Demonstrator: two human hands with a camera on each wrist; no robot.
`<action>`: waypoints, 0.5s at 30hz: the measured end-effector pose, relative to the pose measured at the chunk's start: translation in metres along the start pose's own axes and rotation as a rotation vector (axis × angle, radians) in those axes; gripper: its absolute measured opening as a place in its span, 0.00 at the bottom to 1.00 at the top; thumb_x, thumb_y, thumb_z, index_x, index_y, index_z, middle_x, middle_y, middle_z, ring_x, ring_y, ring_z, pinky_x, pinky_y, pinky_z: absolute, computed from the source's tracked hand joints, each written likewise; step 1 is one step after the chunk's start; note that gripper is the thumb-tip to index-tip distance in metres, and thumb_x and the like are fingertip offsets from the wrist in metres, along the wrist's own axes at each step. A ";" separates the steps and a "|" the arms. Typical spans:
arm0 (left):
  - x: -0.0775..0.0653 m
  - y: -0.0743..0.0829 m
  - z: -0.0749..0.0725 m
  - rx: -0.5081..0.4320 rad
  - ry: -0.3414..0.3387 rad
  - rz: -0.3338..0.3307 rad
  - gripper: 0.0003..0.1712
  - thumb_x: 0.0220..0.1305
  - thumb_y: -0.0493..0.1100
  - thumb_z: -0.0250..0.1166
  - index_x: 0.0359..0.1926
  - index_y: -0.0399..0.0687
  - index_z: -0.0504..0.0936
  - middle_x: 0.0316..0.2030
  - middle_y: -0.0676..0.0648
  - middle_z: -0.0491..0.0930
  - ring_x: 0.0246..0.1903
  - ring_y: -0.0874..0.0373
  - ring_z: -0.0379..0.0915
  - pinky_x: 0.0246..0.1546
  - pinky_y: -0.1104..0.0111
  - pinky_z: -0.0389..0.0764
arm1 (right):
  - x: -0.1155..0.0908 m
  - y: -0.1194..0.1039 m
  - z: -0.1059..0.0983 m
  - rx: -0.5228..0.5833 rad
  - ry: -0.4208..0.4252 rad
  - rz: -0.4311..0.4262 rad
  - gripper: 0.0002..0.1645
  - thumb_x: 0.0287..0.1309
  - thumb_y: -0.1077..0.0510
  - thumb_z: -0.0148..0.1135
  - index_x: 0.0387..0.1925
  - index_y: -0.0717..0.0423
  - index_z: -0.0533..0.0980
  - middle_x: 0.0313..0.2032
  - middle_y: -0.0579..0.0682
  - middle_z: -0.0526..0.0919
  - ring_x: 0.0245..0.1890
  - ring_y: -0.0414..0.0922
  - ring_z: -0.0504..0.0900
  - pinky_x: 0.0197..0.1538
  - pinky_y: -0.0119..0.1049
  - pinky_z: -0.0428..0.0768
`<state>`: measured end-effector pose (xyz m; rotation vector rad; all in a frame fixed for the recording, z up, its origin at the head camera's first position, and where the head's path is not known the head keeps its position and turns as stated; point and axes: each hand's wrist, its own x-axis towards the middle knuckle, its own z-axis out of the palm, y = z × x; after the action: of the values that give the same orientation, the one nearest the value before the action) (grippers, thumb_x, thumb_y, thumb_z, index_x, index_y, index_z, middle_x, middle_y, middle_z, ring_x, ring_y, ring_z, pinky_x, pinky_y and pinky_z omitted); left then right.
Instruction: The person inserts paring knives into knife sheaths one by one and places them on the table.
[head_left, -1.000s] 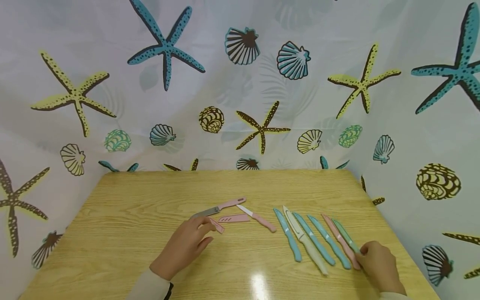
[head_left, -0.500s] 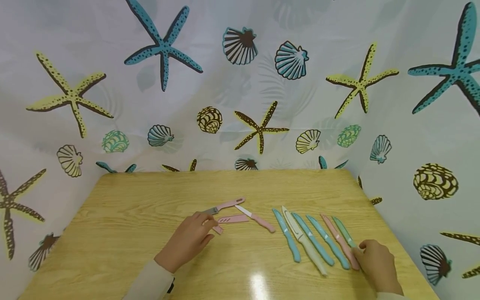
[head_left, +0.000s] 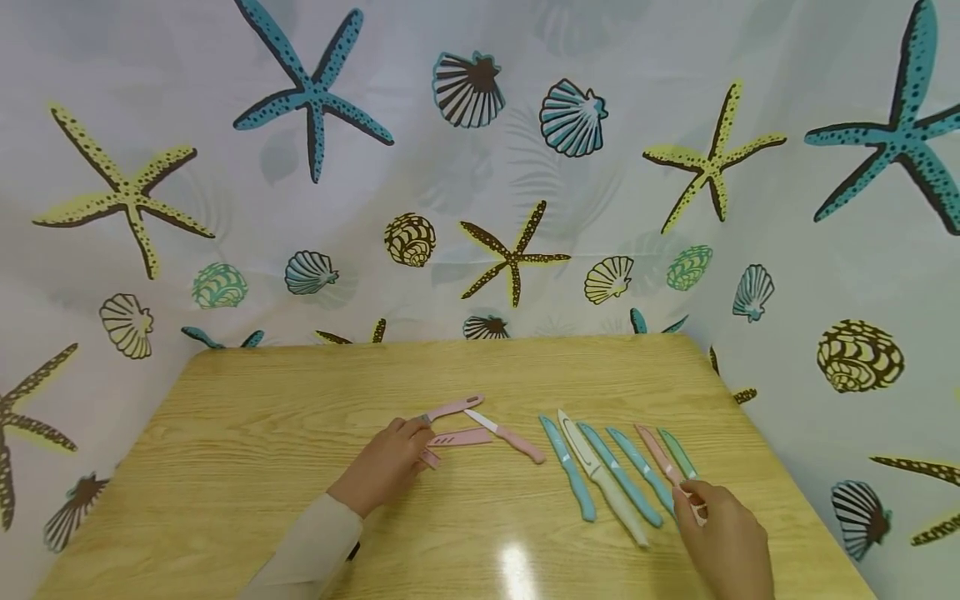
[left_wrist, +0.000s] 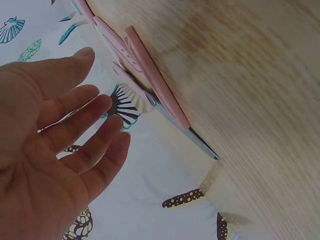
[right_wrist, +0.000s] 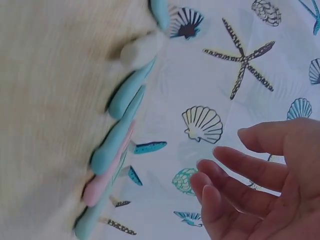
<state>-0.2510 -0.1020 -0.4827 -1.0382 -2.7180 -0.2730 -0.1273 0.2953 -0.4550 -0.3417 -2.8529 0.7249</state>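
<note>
- The left hand [head_left: 388, 463] is hovering beside a small pink cover [head_left: 430, 458], its fingers bending loosely and standing slightly apart, pinching nothing.
- A pink-handled knife with a grey blade [head_left: 454, 407] is lying just beyond that hand, which is hiding most of its blade in the head view.
- A longer pink cover [head_left: 462, 437] is lying near it, and a white-bladed pink knife [head_left: 517, 442] is resting to the right.
- The right hand [head_left: 726, 535] is hovering by the handles of a green knife [head_left: 677, 452] and a pink knife [head_left: 657, 452], fingers relaxing, slightly spread.
- Three blue knives [head_left: 567, 467] and a cream knife [head_left: 603, 477] are lying alongside on the wooden table [head_left: 300, 400].
</note>
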 end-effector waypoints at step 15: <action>0.008 -0.009 0.017 -0.011 -0.071 -0.039 0.13 0.53 0.37 0.73 0.40 0.40 0.82 0.45 0.43 0.79 0.43 0.48 0.78 0.39 0.57 0.80 | -0.026 -0.013 0.029 0.071 0.343 -0.216 0.03 0.54 0.65 0.68 0.31 0.64 0.83 0.20 0.45 0.80 0.19 0.40 0.79 0.20 0.26 0.76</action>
<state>-0.2650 -0.0993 -0.4973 -1.0172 -2.8053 -0.2626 -0.1109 0.2640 -0.4769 -0.1280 -2.4853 0.6511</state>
